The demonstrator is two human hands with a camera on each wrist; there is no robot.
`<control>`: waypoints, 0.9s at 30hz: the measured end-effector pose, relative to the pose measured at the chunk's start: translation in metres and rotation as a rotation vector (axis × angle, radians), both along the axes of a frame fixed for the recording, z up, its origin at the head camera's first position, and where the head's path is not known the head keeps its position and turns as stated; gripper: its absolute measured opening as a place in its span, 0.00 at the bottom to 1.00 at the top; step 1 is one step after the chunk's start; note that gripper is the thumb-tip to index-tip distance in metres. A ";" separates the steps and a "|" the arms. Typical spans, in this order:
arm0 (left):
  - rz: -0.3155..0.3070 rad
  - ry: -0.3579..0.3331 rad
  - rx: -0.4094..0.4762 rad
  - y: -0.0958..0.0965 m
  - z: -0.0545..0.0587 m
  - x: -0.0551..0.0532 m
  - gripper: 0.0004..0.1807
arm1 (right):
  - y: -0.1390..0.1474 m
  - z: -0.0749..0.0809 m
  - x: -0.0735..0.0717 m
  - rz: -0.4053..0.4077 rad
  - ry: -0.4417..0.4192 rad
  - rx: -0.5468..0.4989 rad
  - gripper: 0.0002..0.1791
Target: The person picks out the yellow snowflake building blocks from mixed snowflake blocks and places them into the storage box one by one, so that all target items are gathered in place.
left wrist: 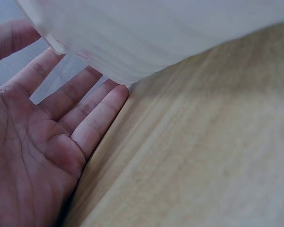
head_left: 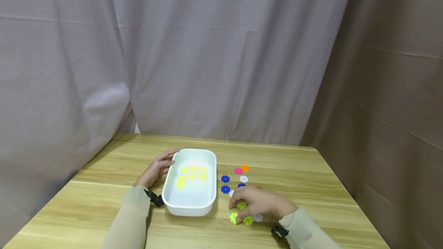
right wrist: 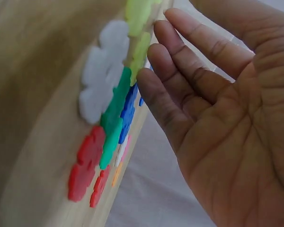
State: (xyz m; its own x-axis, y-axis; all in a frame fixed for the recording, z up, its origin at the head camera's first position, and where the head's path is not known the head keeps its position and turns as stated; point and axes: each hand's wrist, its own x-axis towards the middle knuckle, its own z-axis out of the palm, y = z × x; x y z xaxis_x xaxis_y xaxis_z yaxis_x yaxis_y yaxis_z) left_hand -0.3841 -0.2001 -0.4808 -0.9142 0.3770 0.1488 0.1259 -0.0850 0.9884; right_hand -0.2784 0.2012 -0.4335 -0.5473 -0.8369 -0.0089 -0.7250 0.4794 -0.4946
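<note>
A white plastic tray point(head_left: 188, 210) stands on the table with several yellow notched discs point(head_left: 192, 176) lying inside it. My left hand point(head_left: 157, 170) is at the tray's left side; in the left wrist view its fingers extend nearly straight against the tray's lower wall. To the right of the tray, my right hand point(head_left: 257, 201) is over the loose discs, its fingers gently bent. Its thumb tip is at a yellow-green notched disc point(head_left: 233, 217); whether they touch, I cannot tell. Other yellow-green discs point(head_left: 248, 220) lie below the hand. In the right wrist view, nothing shows between the visible fingers.
Blue discs point(head_left: 225, 189), a pink disc point(head_left: 238, 171), an orange disc point(head_left: 245, 168) and a white disc point(head_left: 243, 179) lie beyond the right hand. Red point(right wrist: 86, 165) and green discs point(right wrist: 114, 118) lie near that wrist. Grey curtains point(head_left: 194, 68) hang behind the table point(head_left: 294, 172).
</note>
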 end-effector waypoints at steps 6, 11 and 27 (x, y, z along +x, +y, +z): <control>0.001 0.004 -0.002 -0.001 0.000 0.000 0.31 | -0.005 -0.002 0.004 -0.004 -0.012 0.000 0.17; 0.002 -0.005 -0.001 -0.002 -0.001 -0.001 0.30 | -0.007 -0.004 0.003 0.006 -0.010 -0.003 0.13; 0.013 -0.018 -0.008 0.000 0.001 0.003 0.30 | -0.002 -0.002 0.004 -0.041 -0.032 0.007 0.15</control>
State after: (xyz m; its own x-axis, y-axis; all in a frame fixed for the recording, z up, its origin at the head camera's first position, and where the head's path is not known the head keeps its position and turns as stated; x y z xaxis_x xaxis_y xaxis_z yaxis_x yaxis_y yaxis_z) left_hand -0.3814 -0.2001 -0.4793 -0.9214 0.3663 0.1296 0.1094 -0.0756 0.9911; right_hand -0.2745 0.1996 -0.4352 -0.5807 -0.8135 -0.0332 -0.6882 0.5122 -0.5138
